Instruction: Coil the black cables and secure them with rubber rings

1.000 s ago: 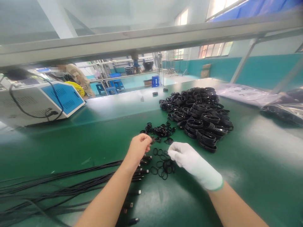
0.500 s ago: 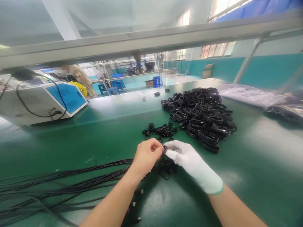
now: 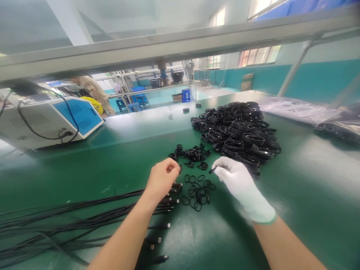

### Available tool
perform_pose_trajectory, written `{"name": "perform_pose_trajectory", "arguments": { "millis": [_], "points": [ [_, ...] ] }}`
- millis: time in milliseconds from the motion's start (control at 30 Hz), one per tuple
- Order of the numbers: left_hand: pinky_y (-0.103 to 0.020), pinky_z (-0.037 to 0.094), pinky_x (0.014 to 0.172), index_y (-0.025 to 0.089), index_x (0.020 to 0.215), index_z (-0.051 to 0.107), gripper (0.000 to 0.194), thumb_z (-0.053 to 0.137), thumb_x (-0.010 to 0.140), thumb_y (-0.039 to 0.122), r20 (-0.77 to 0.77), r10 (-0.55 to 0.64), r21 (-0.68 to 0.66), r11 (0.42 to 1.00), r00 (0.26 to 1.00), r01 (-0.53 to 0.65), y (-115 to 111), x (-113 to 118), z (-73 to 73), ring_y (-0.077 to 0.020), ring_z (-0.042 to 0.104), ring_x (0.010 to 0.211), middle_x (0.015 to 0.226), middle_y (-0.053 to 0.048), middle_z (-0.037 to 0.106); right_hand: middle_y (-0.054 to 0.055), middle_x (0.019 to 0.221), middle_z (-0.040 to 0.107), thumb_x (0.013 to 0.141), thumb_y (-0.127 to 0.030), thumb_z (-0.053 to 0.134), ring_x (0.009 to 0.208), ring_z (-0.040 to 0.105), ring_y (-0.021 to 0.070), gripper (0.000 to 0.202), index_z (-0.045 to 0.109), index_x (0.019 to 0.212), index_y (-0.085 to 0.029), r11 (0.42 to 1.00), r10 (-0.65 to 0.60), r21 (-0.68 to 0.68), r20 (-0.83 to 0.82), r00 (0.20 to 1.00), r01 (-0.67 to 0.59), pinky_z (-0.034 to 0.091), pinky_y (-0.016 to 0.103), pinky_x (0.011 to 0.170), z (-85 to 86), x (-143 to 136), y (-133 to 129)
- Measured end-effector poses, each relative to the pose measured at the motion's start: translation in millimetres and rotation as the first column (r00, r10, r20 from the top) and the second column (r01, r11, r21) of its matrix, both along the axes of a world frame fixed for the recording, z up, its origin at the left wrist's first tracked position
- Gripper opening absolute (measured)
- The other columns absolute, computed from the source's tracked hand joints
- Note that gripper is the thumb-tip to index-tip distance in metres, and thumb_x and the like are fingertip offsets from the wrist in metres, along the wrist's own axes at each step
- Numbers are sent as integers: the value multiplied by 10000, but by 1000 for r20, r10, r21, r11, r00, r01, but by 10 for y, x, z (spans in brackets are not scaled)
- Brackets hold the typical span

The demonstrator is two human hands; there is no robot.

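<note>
My bare left hand (image 3: 163, 176) is closed in a pinch, with a small dark piece (image 3: 180, 169) at its fingertips, too small to name. Opposite it, my right hand (image 3: 239, 183), in a white glove, pinches a short black strip (image 3: 213, 170), perhaps a ring seen edge-on. Between and below the hands, loose black rings (image 3: 198, 195) lie scattered on the green table (image 3: 112, 165). Just beyond them sits a heap of small black loops (image 3: 194, 153). Under my left forearm run long black cables (image 3: 112, 206), their metal-tipped plugs (image 3: 163, 258) pointing right.
A large pile of coiled black cables (image 3: 239, 131) stands at the back right. Clear plastic bags (image 3: 300, 108) lie beyond it. A white and blue machine (image 3: 56, 120) is at the left. A metal beam (image 3: 174, 47) crosses above the table. A person (image 3: 97, 92) is in the background.
My hands have moved apart from a shared dark piece, the left going left and the right going right. Each has a small dark bit at its fingertips, and the rings below are uncovered.
</note>
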State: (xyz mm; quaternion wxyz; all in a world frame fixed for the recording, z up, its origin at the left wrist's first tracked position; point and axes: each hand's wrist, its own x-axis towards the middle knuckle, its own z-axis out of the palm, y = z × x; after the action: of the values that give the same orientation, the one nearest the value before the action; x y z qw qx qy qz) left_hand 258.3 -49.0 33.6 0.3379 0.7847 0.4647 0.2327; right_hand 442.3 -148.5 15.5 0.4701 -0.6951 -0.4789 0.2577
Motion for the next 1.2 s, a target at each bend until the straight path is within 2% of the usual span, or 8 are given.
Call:
{"name": "perform_pose_trajectory", "arguments": {
  "millis": [200,300,433,533,633,833,1000,1200],
  "points": [
    [-222,297,483,232,508,619,136,582,635,200,-273,-214,-19,976,938,218,-18,-47,-55,-143,514,504,516,30,591,-15,623,554,730,-244,475,581,477,137,116,582,700,-210,995,17,-97,154,988,-2,344,244,554,5,101,-6],
    [-238,328,538,246,546,641,149,568,671,212,-353,-175,31,980,919,198,95,14,-112,-168,550,563,567,14,626,2,670,595,691,-208,528,635,518,158,88,615,677,-216,987,83,-155,204,976,-52,357,258,592,-29,68,-16],
    [-280,378,649,253,703,650,110,548,734,226,-371,-17,150,986,929,78,345,244,-228,-203,580,703,714,-12,653,32,784,647,708,-176,538,728,556,185,139,658,756,-230,979,78,-204,245,966,-27,373,279,655,-81,27,-1],
    [-293,390,723,257,795,635,142,525,759,177,-321,16,208,977,947,54,451,444,-336,-200,577,811,840,-15,638,40,811,660,760,-183,499,725,568,186,183,662,822,-239,974,46,-224,261,964,14,383,289,669,-116,29,41],
    [-291,390,785,268,834,628,214,529,737,106,-249,-46,219,970,968,102,478,564,-408,-190,565,897,969,-2,607,43,834,668,779,-190,484,751,582,199,197,664,841,-238,973,22,-226,261,965,38,395,312,708,-149,41,89],
    [-281,449,751,211,741,595,123,520,739,114,-53,-95,94,991,994,99,495,497,-342,-164,583,788,805,0,602,55,969,653,800,-212,464,899,573,229,215,643,918,-218,991,-49,-114,156,986,67,393,359,826,-168,-42,140],
    [-233,500,517,174,723,537,18,536,707,168,158,-81,-180,978,984,109,247,446,-291,-108,563,501,596,30,554,18,820,646,760,-316,537,639,573,144,219,585,946,-211,998,13,-53,-126,992,-20,463,266,602,-185,-233,167],
    [-250,526,517,144,694,553,113,584,686,252,336,-61,-367,911,940,190,40,413,-235,-114,592,492,593,-13,607,-22,581,556,652,-222,535,422,485,94,184,519,827,-166,997,28,-60,-398,917,-57,379,208,383,-254,-244,206]
  ]
}}
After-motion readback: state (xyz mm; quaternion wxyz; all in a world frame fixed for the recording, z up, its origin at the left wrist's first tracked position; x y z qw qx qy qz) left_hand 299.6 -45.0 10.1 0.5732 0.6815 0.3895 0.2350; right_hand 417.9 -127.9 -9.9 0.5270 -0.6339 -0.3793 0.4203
